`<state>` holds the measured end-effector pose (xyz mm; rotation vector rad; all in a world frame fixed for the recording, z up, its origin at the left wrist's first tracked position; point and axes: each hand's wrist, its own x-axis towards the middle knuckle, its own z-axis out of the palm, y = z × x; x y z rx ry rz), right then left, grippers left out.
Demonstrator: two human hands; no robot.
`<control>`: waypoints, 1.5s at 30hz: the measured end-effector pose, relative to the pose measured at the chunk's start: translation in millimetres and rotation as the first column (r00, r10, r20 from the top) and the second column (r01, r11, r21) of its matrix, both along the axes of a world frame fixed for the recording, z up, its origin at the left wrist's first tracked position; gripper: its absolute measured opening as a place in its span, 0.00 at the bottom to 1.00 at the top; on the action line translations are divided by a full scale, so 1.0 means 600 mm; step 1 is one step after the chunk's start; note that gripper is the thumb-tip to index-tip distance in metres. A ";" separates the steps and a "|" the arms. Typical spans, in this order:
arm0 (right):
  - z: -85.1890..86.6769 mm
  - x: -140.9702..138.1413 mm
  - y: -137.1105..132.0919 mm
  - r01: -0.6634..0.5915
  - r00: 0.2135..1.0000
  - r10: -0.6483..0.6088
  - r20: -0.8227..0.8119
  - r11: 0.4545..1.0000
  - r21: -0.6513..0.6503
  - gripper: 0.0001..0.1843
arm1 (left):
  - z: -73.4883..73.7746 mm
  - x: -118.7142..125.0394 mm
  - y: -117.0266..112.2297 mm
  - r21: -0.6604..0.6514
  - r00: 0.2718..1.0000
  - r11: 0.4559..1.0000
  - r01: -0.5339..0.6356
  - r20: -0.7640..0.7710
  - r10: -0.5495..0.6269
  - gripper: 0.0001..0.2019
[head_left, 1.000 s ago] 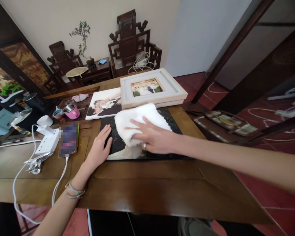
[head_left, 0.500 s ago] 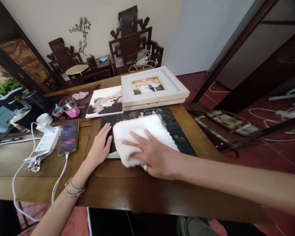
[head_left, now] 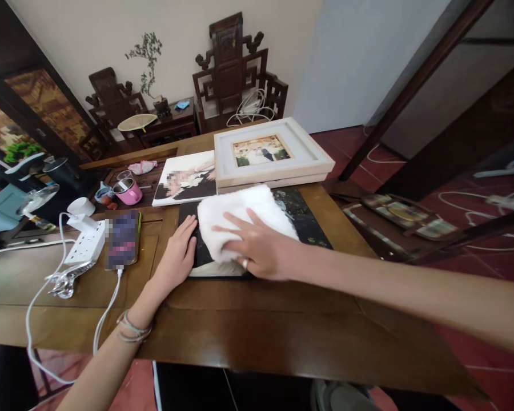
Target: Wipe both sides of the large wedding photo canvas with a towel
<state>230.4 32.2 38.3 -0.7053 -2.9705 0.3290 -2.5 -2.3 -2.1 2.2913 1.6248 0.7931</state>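
A dark photo print (head_left: 312,222) lies flat on the wooden table, much of it hidden under a folded, fluffy white cloth (head_left: 244,200). My right hand (head_left: 261,240) presses on the cloth with fingers spread over its top; the thumb side is tucked at the near fold, and a ring shows on one finger. Just left of the cloth, my left hand (head_left: 182,251) rests open along the print's left edge, fingers stretched forward and holding nothing. The print's pale lower edge shows between the two hands.
Behind the print stand a stacked light-wood picture frame (head_left: 278,151) and a white-edged photo panel (head_left: 184,177). Left are a phone (head_left: 123,240) on a charging cable, a power strip (head_left: 85,242), a pink cup (head_left: 128,191) and a kettle (head_left: 62,177). Chairs (head_left: 229,63) stand by the wall.
My right hand has slid the cloth away from me across the print, uncovering more of its near edge and hiding the figures at its top. My left hand stays in place.
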 end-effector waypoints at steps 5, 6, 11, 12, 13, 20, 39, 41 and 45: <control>-0.014 0.032 -0.112 -0.044 0.997 0.037 -0.062 0.992 -0.121 0.21 | -0.004 -0.001 0.001 0.010 1.000 1.000 -0.013 0.017 0.012 0.21; -0.017 0.036 -0.129 -0.046 0.996 0.036 -0.080 0.990 -0.133 0.21 | -0.004 -0.001 0.001 0.012 1.000 1.000 -0.010 0.017 0.010 0.21; -0.008 0.034 -0.136 -0.033 0.999 0.028 -0.034 0.985 -0.169 0.23 | -0.004 -0.001 0.001 0.002 1.000 1.000 -0.011 0.009 0.011 0.21; -0.002 0.030 -0.121 -0.017 1.000 0.017 -0.002 0.986 -0.165 0.24 | -0.004 -0.001 0.001 0.000 1.000 1.000 -0.013 0.009 0.013 0.21; 0.002 0.025 -0.103 0.003 1.000 0.001 0.027 0.988 -0.154 0.25 | -0.005 -0.001 0.001 -0.002 1.000 1.000 -0.014 0.010 0.014 0.21; 0.008 -0.011 0.007 0.138 0.989 -0.140 0.044 0.990 0.026 0.24 | 0.002 0.001 -0.001 -0.015 0.999 1.000 -0.010 0.048 0.010 0.21; -0.003 0.077 -0.022 -0.125 0.985 0.110 -0.136 0.986 -0.113 0.22 | 0.004 0.012 -0.003 0.014 0.997 0.999 -0.047 0.054 0.046 0.22; -0.007 0.070 0.000 -0.023 0.989 0.007 -0.151 0.994 -0.103 0.20 | 0.001 0.011 -0.002 0.036 0.999 0.998 -0.043 0.035 0.042 0.21; 0.006 0.008 0.040 0.104 0.980 -0.132 -0.149 0.978 -0.181 0.21 | 0.005 0.011 -0.002 0.051 1.000 0.998 -0.025 0.014 0.024 0.20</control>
